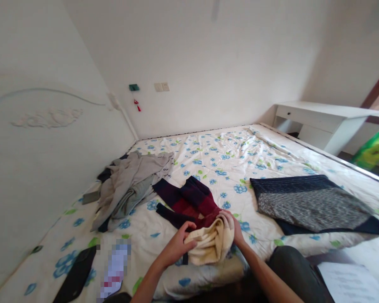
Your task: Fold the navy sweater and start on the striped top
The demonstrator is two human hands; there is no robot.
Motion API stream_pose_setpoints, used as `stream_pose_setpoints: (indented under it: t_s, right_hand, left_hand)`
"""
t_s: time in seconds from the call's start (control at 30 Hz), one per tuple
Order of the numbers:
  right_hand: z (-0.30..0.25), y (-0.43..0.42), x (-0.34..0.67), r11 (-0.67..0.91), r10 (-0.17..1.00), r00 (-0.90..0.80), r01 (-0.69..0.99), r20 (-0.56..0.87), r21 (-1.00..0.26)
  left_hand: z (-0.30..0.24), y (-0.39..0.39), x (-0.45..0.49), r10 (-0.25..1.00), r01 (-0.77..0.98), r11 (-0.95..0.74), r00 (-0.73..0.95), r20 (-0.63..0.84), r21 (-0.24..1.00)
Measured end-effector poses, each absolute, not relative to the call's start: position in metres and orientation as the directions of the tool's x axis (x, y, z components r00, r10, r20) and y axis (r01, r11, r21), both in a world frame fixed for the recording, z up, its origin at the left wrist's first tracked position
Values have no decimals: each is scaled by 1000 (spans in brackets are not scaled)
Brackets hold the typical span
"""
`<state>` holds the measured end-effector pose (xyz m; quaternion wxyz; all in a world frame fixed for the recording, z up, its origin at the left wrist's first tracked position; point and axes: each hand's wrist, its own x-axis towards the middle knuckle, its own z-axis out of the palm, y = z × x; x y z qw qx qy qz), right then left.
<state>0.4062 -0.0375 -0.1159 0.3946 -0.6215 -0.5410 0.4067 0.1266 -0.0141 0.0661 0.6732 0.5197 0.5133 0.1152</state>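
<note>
A sweater [192,202] with navy, maroon and cream bands lies bunched on the bed in front of me. Its cream part [208,242] is gathered into folds at the near side, and the darker sleeves stretch away to the upper left. My left hand [180,244] pinches the left edge of the cream knit between thumb and fingers. On the opposite edge, my right hand [233,224] grips the fabric, with some of its fingers hidden by the folds.
A folded grey and navy knit garment [306,204] lies at right. Grey clothes [132,181] are heaped at left by the headboard [44,168]. Nearer are a black phone-like object [77,273] and a blurred item [115,267]. Printed paper [353,282] sits by my knee; a white desk [316,115] stands beyond.
</note>
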Motion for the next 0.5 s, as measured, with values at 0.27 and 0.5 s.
stream_pose_setpoints:
  t_s: [0.27, 0.5]
  right_hand:
    - [-97, -33, 433, -299, 846, -303, 411, -438, -861]
    - [-63, -12, 414, -166, 975, 14, 708, -222, -687]
  left_hand:
    - [18, -80, 40, 618, 496, 508, 360, -700, 704]
    - [38, -72, 66, 851, 244, 522, -89, -517, 817]
